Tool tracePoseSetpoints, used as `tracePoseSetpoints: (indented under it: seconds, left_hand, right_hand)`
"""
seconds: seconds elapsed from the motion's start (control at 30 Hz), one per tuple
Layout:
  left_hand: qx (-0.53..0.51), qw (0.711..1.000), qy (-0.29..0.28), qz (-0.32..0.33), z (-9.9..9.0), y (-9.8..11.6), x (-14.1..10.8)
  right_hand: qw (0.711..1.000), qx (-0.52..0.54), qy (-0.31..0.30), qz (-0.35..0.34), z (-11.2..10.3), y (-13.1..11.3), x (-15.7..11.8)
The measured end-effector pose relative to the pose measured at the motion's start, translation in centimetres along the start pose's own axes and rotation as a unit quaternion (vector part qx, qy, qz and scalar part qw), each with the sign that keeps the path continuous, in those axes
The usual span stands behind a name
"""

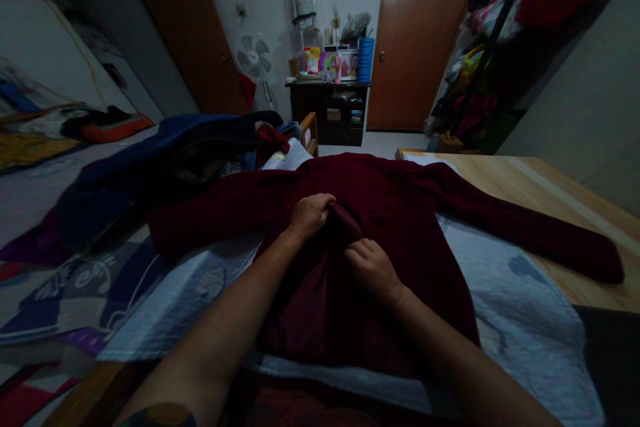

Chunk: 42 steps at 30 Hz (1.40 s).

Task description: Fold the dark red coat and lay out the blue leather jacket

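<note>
Both bare hands are on the dark red, long-sleeved cloth garment [400,220], seen from the head view. Fingers of the left hand [310,215] are closed on the edge of a gathered fold near the middle of the garment. Just nearer and to its right, the right hand [374,268] is curled with its fingertips gripping the same fold. Between them shows a strip of smoother, faintly glossy burgundy fabric [346,220].

The garment lies spread out, its left sleeve [210,213] reaching toward a heaped pile of blue and dark clothes [135,153], its right sleeve [525,227] stretched out over the pale wooden worktop [565,190]. Beneath the garment is a light blue-grey patterned cloth [530,307], which shows on both sides and along the near edge. On the near left, below the pile, lies blue-and-white patterned fabric [95,280].

At the far side stand a white pedestal fan [255,57] and a low dark cabinet [304,110] with a ribbed blue cylinder [366,60] on its right end. Right of the cabinet is a brown wooden door [420,47].
</note>
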State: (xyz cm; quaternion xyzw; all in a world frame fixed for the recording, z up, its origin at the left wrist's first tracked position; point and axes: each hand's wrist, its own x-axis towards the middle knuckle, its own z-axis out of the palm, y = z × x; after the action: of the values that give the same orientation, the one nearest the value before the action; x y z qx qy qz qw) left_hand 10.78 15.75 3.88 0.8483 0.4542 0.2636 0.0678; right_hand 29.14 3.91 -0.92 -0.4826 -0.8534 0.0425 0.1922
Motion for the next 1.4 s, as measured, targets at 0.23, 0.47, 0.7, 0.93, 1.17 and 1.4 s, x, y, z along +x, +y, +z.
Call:
tracePoseSetpoints:
  seconds: [0.23,0.47,0.7,0.93,1.17,1.4]
  left_hand:
    - [0.016,0.999,0.031,0.021,-1.3,0.8,1.3]
    - [-0.008,0.999,-0.016,0.035,-1.7,2.6,-1.5]
    - [-0.252,0.936,-0.245,0.004,-2.0,0.7,-3.7]
    - [-0.088,0.982,-0.141,-0.089,2.5,-3.1,1.4]
    - [-0.011,0.967,-0.250,-0.044,9.5,-4.3,4.2]
    - [0.060,0.969,-0.231,-0.062,10.4,-5.7,4.2]
  right_hand:
    - [0.995,0.018,-0.102,-0.010,1.3,-0.5,0.3]
    - [0.986,0.118,-0.118,0.013,0.9,-0.2,2.0]
    - [0.963,0.223,-0.135,0.067,0.0,0.5,1.3]
    - [0.961,0.247,-0.084,0.089,1.4,0.0,0.6]
    - [0.955,0.161,-0.152,0.198,1.1,0.3,-1.2]
    - [0.939,0.160,-0.179,0.246,0.0,0.6,-2.5]
